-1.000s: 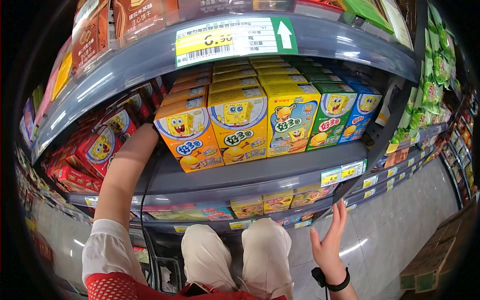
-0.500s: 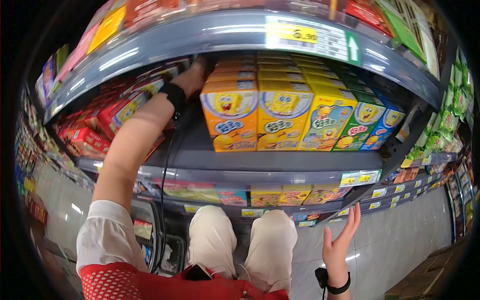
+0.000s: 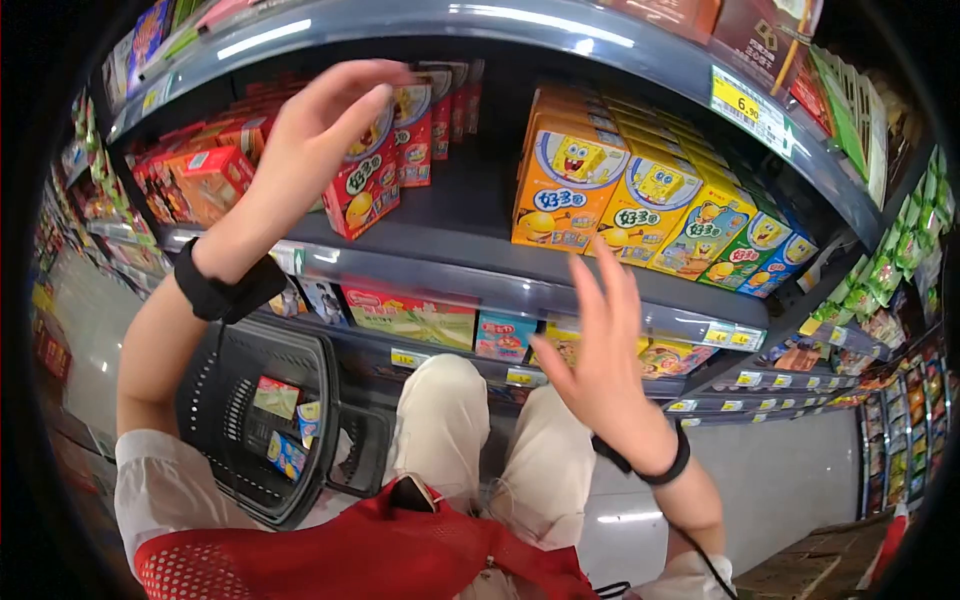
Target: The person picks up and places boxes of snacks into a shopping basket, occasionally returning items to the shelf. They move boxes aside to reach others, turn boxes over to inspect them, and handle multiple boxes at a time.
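Note:
My left hand (image 3: 325, 125) is raised in front of the shelf, its thumb apart from its curved fingers and nothing seen in it. Just behind it stands a red snack box (image 3: 367, 190), partly covered by my fingers, with more red boxes (image 3: 412, 135) in a line behind. My right hand (image 3: 610, 350) hovers before the shelf edge with its fingers spread, holding nothing. Beyond its fingertips are an orange snack box (image 3: 568, 190) and a yellow-orange box (image 3: 648, 210), both with a cartoon sponge on the front, at the head of their rows.
Left of the red row lie other red cartons (image 3: 215, 180). A green box (image 3: 745, 250) and a blue box (image 3: 783, 265) end the right-hand rows. By my knees stands a dark shopping basket (image 3: 325, 400) holding a few small packs. A price-tagged shelf edge (image 3: 560, 45) overhangs the boxes.
My left hand has come forward out of the shelf's depth. Red boxes now stand in a line near it. My right hand has risen and moved left toward the shelf; the view has shifted.

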### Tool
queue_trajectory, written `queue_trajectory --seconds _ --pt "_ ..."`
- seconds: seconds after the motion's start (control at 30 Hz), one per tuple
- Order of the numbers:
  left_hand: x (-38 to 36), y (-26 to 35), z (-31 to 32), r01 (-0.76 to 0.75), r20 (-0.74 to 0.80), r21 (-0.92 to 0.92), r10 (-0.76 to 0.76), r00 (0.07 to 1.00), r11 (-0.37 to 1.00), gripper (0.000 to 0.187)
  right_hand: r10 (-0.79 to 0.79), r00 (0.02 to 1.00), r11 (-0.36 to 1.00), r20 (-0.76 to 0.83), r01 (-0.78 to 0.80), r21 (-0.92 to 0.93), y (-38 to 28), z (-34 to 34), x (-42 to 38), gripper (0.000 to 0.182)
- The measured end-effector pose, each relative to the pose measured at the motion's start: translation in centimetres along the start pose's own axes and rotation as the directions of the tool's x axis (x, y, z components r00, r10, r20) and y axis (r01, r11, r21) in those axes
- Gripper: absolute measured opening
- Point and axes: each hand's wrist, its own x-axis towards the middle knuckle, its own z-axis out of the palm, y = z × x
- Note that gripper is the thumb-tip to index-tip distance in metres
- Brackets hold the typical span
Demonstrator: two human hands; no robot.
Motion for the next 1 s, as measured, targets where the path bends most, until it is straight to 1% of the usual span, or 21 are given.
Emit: queue_trajectory --seconds 0.03,0.07,0.13,0.17,0.2,0.27,0.3,0.33,0.37,0.4,0.47,0.5,0.6,0.63,0.73,0.77,0.87,0.9,1.0 --pt "-1.5 -1.3 -0.2 -0.014 -0.162 -0.011 0.012 0.987 1.0 0.039 -0.085 0.996 0.996 0.001 0.085 -0.005 -0.5 0.9 2.2 0.075" --pt "-2.8 -3.4 -0.4 -0.063 -0.312 0.226 0.134 0.941 0.972 0.05 -0.153 0.988 0.988 0.006 0.154 -0.034 -1.6 1.5 4.6 0.072" --pt "-4.8 -8.4 0.0 0.014 -0.473 0.353 0.165 0.866 0.936 0.059 -0.299 0.954 0.951 0.005 0.298 -0.077 -3.0 3.8 9.2 0.07" --pt "-5.6 -10.1 0.8 0.156 -0.511 0.231 -0.017 0.86 0.961 0.065 -0.371 0.929 0.926 -0.016 0.368 -0.085 -3.3 5.2 11.7 0.07" --pt "-6.2 -12.3 1.2 0.225 -0.492 0.125 -0.137 0.86 0.966 0.065 -0.437 0.899 0.894 -0.012 0.433 -0.113 -3.3 6.5 14.1 0.069" --pt "-6.9 -14.8 2.1 0.3 -0.527 0.213 -0.149 0.837 0.93 0.061 -0.477 0.879 0.866 0.027 0.475 -0.155 -3.3 8.5 18.3 0.072" --pt "-6.9 -15.6 2.5 0.301 -0.481 0.056 -0.239 0.844 0.952 0.059 -0.475 0.873 0.858 0.107 0.487 -0.163 -3.0 9.3 20.2 0.073" --pt "-6.8 -15.9 2.7 0.302 -0.417 -0.102 -0.316 0.852 0.948 0.057 -0.467 0.854 0.84 0.23 0.51 -0.186 -2.8 9.5 21.7 0.073" --pt "-6.6 -15.2 2.8 0.279 -0.404 -0.087 -0.29 0.868 0.956 0.053 -0.417 0.842 0.849 0.343 0.495 -0.185 -2.5 9.7 23.2 0.072" --pt "-6.4 -14.5 2.9 0.285 -0.37 -0.127 -0.312 0.875 0.95 0.053 -0.356 0.818 0.858 0.452 0.478 -0.189 -2.7 9.5 24.0 0.072" --pt "-6.0 -13.6 3.0 0.299 -0.296 -0.208 -0.352 0.888 0.931 0.054 -0.291 0.828 0.86 0.479 0.445 -0.248 -3.5 8.2 24.5 0.07" --pt "-6.0 -13.9 3.4 0.227 -0.298 -0.218 -0.286 0.911 0.949 0.056 -0.257 0.832 0.859 0.492 0.43 -0.278 -3.9 7.6 24.7 0.069" --pt "-5.9 -12.8 3.4 0.265 -0.167 -0.198 -0.298 0.94 0.944 0.057 -0.248 0.86 0.837 0.446 0.422 -0.349 -2.9 8.2 25.0 0.064" --pt "-6.0 -13.6 3.8 0.221 -0.158 -0.194 -0.253 0.954 0.956 0.054 -0.207 0.851 0.832 0.483 0.413 -0.37 -2.6 8.3 25.5 0.065" --pt "-5.9 -13.3 3.4 0.223 -0.111 0.031 -0.218 0.97 0.974 0.052 -0.056 0.82 0.839 0.57 0.349 -0.419 -3.0 7.9 26.9 0.07" --pt "-5.7 -14.1 3.6 0.234 -0.13 0.003 -0.232 0.964 0.972 0.048 -0.087 0.817 0.834 0.569 0.372 -0.408 -2.1 8.6 27.5 0.087" --pt "-5.8 -13.4 3.4 0.212 -0.104 0.153 -0.198 0.975 0.965 0.045 -0.155 0.788 0.883 0.596 0.381 -0.275 -1.0 10.4 28.5 0.102" --pt "-5.9 -13.5 3.5 0.21 -0.125 0.137 -0.194 0.973 0.968 0.044 -0.025 0.704 0.928 0.71 0.281 -0.246 -1.0 10.7 29.6 0.113" --pt "-5.8 -13.4 3.3 0.239 -0.097 0.092 -0.231 0.968 0.967 0.046 0.001 0.698 0.954 0.716 0.214 -0.21 -0.6 10.9 30.5 0.115"
